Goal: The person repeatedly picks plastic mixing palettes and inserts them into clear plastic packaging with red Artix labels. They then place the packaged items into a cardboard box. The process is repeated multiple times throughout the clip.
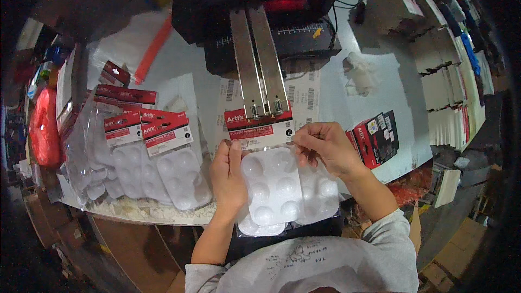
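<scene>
A white plastic paint palette [274, 187] with several round wells hangs in a clear bag below a red and white header card [271, 134]. My left hand [229, 176] is closed on the card's lower left corner, fingers and thumb together. At its right edge, my right hand [327, 145] pinches the card between thumb and bent fingers. The card's upper edge lies under the ends of two long metal arms [242, 59], which reach out from a black machine [304, 38]. More white palettes [320, 195] lie beneath the held one, partly covered by it.
Bagged palettes with red header cards [184, 182] are heaped on the table at the left. Red and black cards [382, 137] lie to the right, near stacked cards [448, 89] along the edge. A crumpled clear wrapper [360, 73] and red strip [153, 49] lie farther back.
</scene>
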The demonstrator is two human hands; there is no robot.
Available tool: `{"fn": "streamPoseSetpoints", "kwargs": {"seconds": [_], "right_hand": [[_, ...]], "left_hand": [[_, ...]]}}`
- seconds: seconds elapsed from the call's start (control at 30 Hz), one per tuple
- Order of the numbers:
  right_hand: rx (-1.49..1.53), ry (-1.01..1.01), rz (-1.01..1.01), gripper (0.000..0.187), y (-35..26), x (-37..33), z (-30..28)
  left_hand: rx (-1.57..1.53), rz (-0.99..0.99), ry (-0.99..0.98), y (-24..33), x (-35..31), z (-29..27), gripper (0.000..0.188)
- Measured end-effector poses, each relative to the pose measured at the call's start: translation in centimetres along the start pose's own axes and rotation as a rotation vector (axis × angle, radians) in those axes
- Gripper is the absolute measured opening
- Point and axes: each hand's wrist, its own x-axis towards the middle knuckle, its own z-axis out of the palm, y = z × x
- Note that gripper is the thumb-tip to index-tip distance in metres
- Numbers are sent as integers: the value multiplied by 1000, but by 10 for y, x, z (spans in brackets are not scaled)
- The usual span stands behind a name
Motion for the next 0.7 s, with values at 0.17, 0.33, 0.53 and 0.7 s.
{"fn": "streamPoseSetpoints", "kwargs": {"seconds": [0.17,0.33,0.53,0.7], "right_hand": [[57,-57,-44,16,5,-1,-6],[107,-31,-58,15,5,3,-1],[96,-2,-169,13,-2,14,0],[134,16,-241,13,3,25,-1]], "left_hand": [[-22,27,-48,-3,-1,-4,25],[-12,-79,-17,-4,2,-5,24],[-47,-6,8,-4,23,0,25],[-37,86,29,-13,31,4,25]]}}
